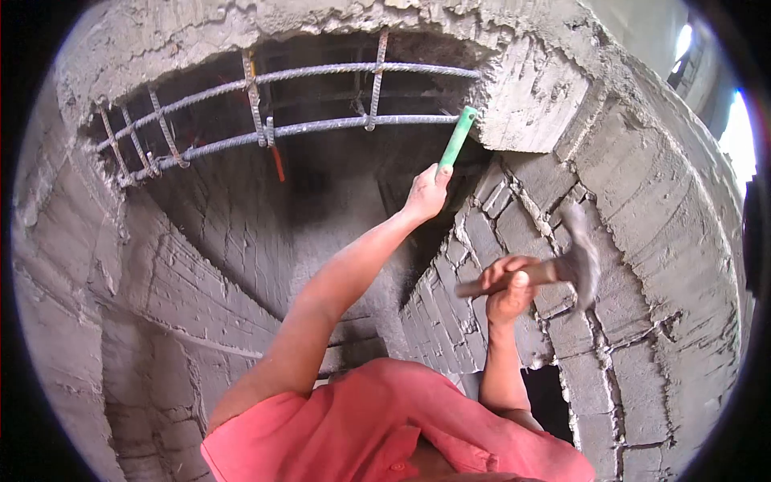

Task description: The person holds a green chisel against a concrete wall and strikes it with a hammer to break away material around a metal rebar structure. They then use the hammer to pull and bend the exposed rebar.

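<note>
Concrete along the far edge of the opening is ragged, and below it we see two long ribbed bars lying bare, with short cross ties hooked over them. That much looks done: the steel is exposed across most of the gap. At the right end the bars run up to a solid concrete block, whose face is rough but whole, so we judge that this end is the less opened part. How much is left there, we cannot tell. An orange strip hangs under the lower bar.

Our left grip is closed around the lower end of a green bar. The bar rises out of the fist, tilted to the right, and its holed far end sits beside the block's lower left corner, by the end of the lower bar; whether it touches either, we cannot tell.

Our right grip is wrapped around the handle of a hammer, thumb laid along the wood. The head, blurred, lies to the right of that fist, well apart from the green bar, in front of the cracked block wall.
</note>
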Motion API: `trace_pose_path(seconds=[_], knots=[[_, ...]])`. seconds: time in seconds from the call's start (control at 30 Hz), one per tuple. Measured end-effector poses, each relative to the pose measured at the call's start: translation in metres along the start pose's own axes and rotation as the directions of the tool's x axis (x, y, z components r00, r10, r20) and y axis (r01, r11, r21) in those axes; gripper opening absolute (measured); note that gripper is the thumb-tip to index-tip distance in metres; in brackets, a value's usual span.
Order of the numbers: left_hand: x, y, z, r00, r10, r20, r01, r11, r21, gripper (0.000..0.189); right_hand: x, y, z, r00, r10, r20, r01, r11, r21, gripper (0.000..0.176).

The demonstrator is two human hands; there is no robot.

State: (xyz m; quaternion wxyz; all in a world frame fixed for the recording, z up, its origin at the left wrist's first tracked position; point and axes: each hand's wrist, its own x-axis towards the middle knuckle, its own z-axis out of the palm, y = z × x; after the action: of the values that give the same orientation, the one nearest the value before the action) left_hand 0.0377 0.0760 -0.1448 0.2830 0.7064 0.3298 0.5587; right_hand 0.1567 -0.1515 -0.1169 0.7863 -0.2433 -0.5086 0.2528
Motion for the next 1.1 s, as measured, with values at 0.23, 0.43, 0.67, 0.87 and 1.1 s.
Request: trace_pose_path(seconds=[0.23, 0.43, 0.67, 0.87, 1.1], knots=[[-0.016, 0.083, -0.02, 0.99, 0.119, -0.075, -0.114, 0.991, 0.067, 0.058, 0.016, -0.018, 0.004, 0.96, 0.277, 0.034, -0.268, 0.95, -0.158, 0.059], [0.029, 0.116, -0.038, 0.95, 0.298, -0.098, -0.283, 0.949, 0.14, 0.061, 0.052, -0.028, 0.024, 0.992, -0.116, 0.044, 0.099, 0.956, 0.277, 0.052], [0.045, 0.111, -0.052, 0.977, 0.199, -0.069, -0.18, 0.959, 0.216, 0.062, 0.068, -0.039, 0.011, 0.979, -0.184, 0.091, 0.147, 0.937, 0.317, 0.056], [0.053, 0.115, -0.069, 0.97, 0.24, -0.045, -0.209, 0.912, 0.352, 0.059, 0.097, -0.077, 0.019, 0.851, -0.523, 0.05, 0.475, 0.807, 0.351, 0.074], [0.052, 0.125, -0.076, 0.974, 0.225, -0.036, -0.196, 0.907, 0.374, 0.06, 0.107, -0.065, 0.037, 0.758, -0.652, 0.013, 0.59, 0.694, 0.413, 0.071]])
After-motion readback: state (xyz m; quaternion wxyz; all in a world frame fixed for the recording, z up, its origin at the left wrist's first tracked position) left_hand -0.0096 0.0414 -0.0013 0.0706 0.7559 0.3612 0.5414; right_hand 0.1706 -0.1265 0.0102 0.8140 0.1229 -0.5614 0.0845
